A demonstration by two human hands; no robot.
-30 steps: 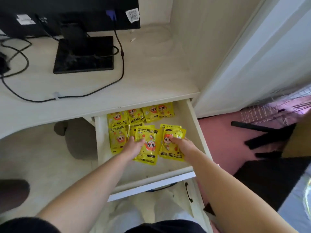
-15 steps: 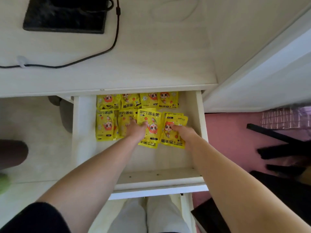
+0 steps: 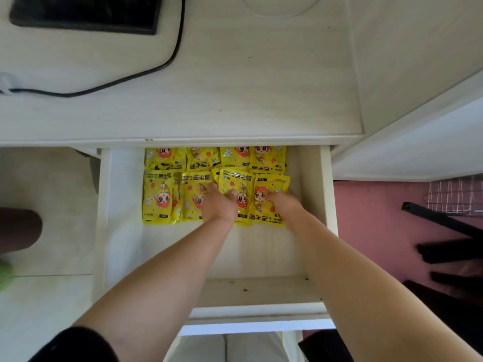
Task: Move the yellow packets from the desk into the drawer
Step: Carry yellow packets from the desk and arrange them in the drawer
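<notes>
The white drawer is pulled out under the desk. Several yellow hand-warmer packets lie flat in two rows at its back. My left hand rests on a packet in the nearer row, fingers curled over it. My right hand holds down the rightmost packet, which partly overlaps its neighbour. Both packets lie on the drawer floor. No yellow packet shows on the visible part of the desk top.
A black monitor base and a black cable sit on the desk's far left. The drawer's front half is bare wood. Black chair legs stand on pink floor to the right. A white wall panel borders the desk's right.
Both hands have slid the two packets deeper into the drawer, in line with the nearer row. The camera has tilted further down over the drawer.
</notes>
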